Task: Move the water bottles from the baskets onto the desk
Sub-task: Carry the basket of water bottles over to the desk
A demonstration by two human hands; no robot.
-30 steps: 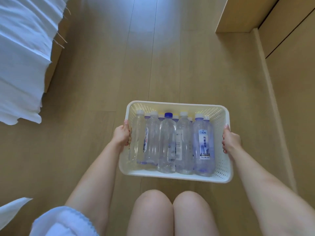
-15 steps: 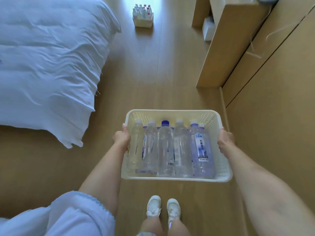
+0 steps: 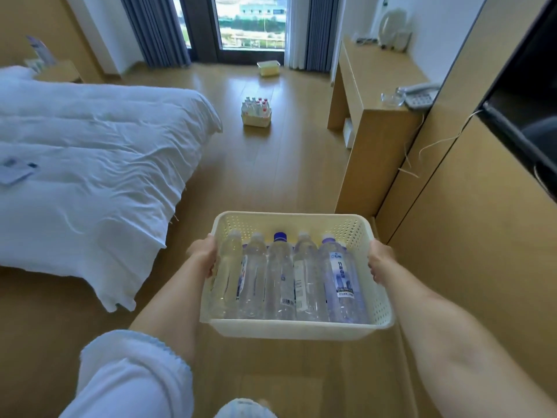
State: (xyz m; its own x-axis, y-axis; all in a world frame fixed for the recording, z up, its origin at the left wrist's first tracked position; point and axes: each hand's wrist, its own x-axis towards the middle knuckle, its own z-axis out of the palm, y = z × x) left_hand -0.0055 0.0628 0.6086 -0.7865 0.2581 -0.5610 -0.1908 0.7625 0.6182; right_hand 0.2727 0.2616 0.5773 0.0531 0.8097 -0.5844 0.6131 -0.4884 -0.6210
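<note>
I carry a cream perforated basket at waist height over the wooden floor. Several clear water bottles lie side by side in it, one with a dark blue cap, the rightmost with a blue label. My left hand grips the basket's left rim and my right hand grips its right rim. The wooden desk stands ahead on the right along the wall. A second basket with red-capped bottles sits on the floor further ahead.
A bed with a white duvet fills the left side. A third, empty basket lies by the window. On the desk are a telephone and a kettle. Wooden wall panels and a dark screen run along the right.
The view has risen from the floor to the room as I stood up with the basket. Both hands keep their grip on the rims; the desk top and window have come into sight.
</note>
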